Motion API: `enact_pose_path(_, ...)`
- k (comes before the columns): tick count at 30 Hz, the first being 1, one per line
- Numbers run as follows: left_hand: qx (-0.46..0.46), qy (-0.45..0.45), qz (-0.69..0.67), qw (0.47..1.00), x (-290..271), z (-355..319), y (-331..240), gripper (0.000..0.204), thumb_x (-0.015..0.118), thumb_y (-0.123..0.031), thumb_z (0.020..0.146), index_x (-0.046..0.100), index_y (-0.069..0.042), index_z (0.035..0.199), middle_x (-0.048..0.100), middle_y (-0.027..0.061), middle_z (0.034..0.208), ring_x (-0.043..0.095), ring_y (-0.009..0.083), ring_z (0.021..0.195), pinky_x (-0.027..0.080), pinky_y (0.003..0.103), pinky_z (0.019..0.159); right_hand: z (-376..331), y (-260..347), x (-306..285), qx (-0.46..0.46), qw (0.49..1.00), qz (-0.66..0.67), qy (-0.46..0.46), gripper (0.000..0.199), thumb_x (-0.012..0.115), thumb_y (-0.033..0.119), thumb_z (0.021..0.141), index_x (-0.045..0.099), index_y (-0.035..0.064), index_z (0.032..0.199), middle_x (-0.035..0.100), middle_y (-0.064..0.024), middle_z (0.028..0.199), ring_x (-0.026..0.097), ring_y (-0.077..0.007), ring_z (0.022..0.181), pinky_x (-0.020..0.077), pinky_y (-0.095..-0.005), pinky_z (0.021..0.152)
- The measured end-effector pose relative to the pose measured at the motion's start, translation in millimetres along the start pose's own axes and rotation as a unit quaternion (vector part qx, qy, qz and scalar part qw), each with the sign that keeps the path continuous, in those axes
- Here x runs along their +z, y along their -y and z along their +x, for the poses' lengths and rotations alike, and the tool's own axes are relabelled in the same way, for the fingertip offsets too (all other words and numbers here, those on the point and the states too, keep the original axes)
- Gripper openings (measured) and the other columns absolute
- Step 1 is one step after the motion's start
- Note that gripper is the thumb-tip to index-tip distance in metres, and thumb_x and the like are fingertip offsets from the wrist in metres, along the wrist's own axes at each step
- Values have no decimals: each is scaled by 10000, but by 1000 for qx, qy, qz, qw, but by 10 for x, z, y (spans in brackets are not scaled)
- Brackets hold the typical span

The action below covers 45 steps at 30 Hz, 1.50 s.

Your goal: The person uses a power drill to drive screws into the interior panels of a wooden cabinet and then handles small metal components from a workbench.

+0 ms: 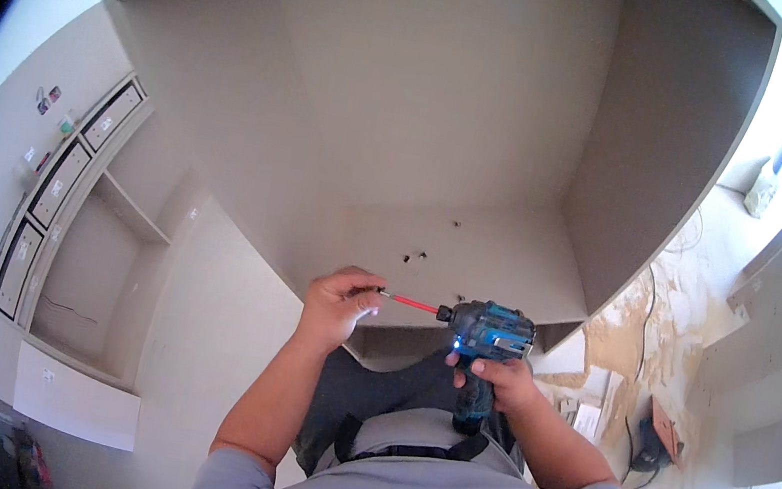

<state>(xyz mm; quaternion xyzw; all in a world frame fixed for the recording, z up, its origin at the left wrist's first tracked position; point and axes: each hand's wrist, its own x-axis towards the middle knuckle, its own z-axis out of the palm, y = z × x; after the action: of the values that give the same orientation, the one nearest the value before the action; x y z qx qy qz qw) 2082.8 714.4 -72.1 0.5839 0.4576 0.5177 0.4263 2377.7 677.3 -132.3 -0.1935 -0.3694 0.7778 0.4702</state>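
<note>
My right hand (pixel 504 381) is wrapped round the grip of a blue and black cordless impact driver (pixel 496 329), held in front of my waist. Its small light shines, and a long red driver bit (pixel 415 303) points left from the chuck. Thumb and fingers of my left hand (pixel 340 300) pinch together at the bit's metal tip. Something small and dark shows between them, too small to name. Beyond the tool stands a large open beige cabinet (pixel 437 69). Several small dark bits of hardware (pixel 407 258) lie on its bottom panel.
To the left is a shelf unit (pixel 92 281) with dark-edged drawer fronts (pixel 59 183). On the right, the dusty floor (pixel 627 325) carries a cable and a dark power tool (pixel 652 449) beside a brown board. A white bag (pixel 761 191) stands farther back.
</note>
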Motion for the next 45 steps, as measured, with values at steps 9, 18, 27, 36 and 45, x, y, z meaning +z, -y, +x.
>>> enact_pose_path(9,95,1,119,988,-291,-111,-495,178,825,-40,809,766,-28,977,693,54,919,633,137,817,502,273,729,129,89,325,-33,998,-36,49,524,739,66,882,545,34,1368,711,-143,1100,704,-245,903,599,-371,761)
enact_pose_path(18,92,-38,95,990,-464,-84,-710,189,834,-42,807,756,-29,978,683,32,927,625,121,827,493,266,729,358,163,473,-19,997,-7,79,525,764,149,853,568,38,1327,712,-144,1063,682,-217,816,572,-351,739)
enact_pose_path(27,115,-21,-25,993,-498,-28,-682,137,810,-29,840,747,-28,962,675,32,935,637,112,826,503,252,711,706,242,501,2,991,-26,133,541,785,187,842,556,22,1302,698,-148,1048,696,-230,807,584,-344,730)
enact_pose_path(36,-15,3,31,999,-332,142,-811,172,833,-22,785,739,0,928,676,57,880,639,143,766,510,285,672,855,58,280,54,986,83,136,561,780,171,845,535,16,1325,698,-147,1068,690,-247,814,580,-371,734)
enact_pose_path(45,56,-109,39,992,-390,146,-754,212,845,-18,782,761,4,975,694,58,913,639,136,831,498,270,727,844,75,209,50,988,97,111,562,764,158,853,529,26,1345,694,-157,1085,683,-251,825,573,-378,739)
